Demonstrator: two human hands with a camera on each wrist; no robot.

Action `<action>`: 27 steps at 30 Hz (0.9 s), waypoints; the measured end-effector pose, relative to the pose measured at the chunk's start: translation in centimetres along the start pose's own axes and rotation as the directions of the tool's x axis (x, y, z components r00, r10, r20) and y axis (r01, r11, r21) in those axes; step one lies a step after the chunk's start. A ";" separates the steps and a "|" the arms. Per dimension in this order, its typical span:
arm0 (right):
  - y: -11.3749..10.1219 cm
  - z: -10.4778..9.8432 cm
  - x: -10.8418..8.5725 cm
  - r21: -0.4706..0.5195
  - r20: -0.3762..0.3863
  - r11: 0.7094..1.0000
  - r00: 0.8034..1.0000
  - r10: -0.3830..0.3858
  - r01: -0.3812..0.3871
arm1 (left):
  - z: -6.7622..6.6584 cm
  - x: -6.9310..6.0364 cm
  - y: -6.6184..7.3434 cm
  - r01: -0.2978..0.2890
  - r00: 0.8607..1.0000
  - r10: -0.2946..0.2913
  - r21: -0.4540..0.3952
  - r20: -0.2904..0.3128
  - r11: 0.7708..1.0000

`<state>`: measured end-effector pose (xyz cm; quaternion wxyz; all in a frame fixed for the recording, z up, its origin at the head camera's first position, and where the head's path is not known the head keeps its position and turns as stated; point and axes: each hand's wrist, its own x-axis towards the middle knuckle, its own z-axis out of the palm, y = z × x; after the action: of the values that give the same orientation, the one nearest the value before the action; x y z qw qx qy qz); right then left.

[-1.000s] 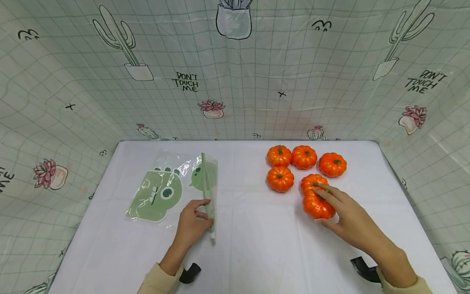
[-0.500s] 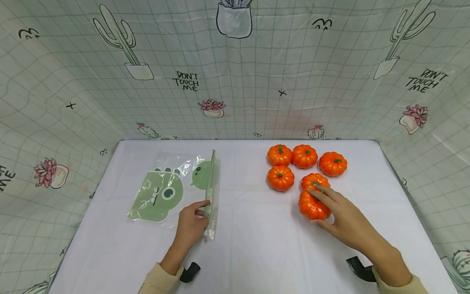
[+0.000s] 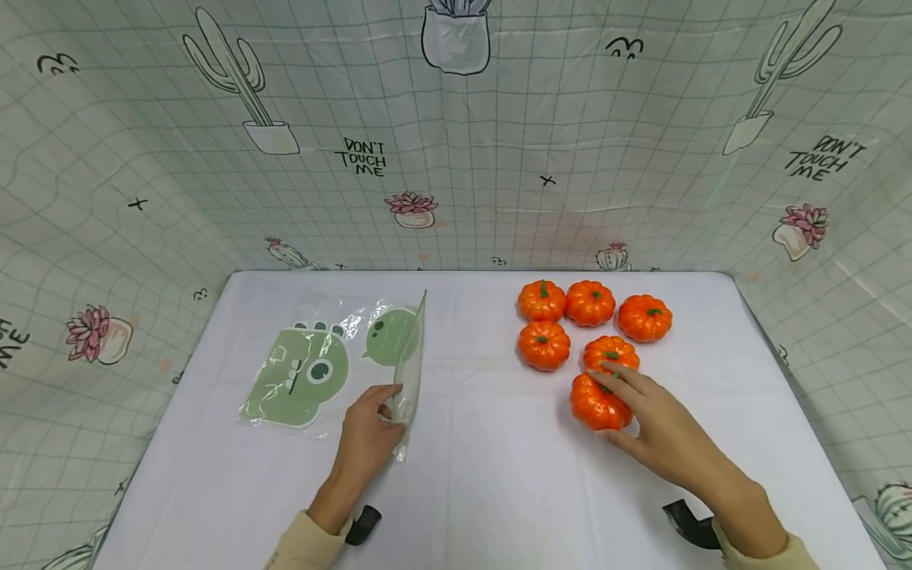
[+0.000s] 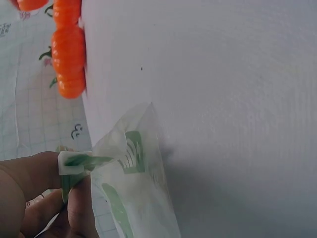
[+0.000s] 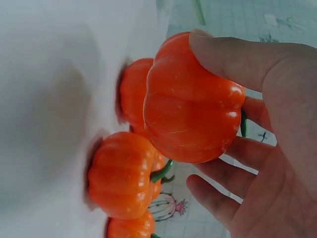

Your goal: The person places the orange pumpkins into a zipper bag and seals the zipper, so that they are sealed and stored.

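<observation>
In the head view my left hand pinches the right edge of a clear plastic bag holding green cartoon cutouts. The left wrist view shows thumb and fingers closed on the bag's folded edge, its clear part hanging free. My right hand grips an orange pumpkin between thumb and fingers, just in front of another pumpkin. From the right wrist, the gripped pumpkin appears off the cloth, its green stem toward the palm.
Behind the right hand, several more orange pumpkins sit on the white table cloth. A patterned curtain surrounds the table at the back and sides. Black bands show near both sleeves.
My right hand has moved left and slightly toward the front with its pumpkin. The bag's edge in my left hand has tilted, and that hand has shifted slightly left.
</observation>
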<state>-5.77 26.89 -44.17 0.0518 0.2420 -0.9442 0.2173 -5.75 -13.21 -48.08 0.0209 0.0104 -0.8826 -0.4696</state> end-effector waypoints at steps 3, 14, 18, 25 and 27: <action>-0.5 0.3 0.5 0.009 -0.015 1.000 1.000 -0.019 0.019 | 0.2 0.0 0.0 0.004 1.000 -0.004 -0.010 0.011 1.000; -2.9 1.3 2.7 0.073 0.035 0.997 0.999 -0.039 0.036 | 0.7 0.0 -0.1 0.014 1.000 -0.015 0.012 0.019 1.000; -3.6 2.0 3.5 0.103 0.059 0.994 0.997 -0.049 0.043 | 0.9 0.0 -0.1 0.009 1.000 -0.009 0.023 0.013 1.000; -4.9 3.2 4.9 0.137 0.075 0.989 0.995 -0.069 0.058 | 0.9 0.1 -0.2 0.008 1.000 -0.008 0.003 0.011 1.000; -5.3 3.5 5.4 0.144 0.074 0.987 0.994 -0.082 0.071 | 0.9 0.1 -0.3 0.009 1.000 -0.009 -0.008 0.012 1.000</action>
<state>-7.90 18.87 -44.19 0.0053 0.2896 -0.9177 0.2718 -5.90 -12.61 -48.85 0.0135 0.0113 -0.8808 -0.4732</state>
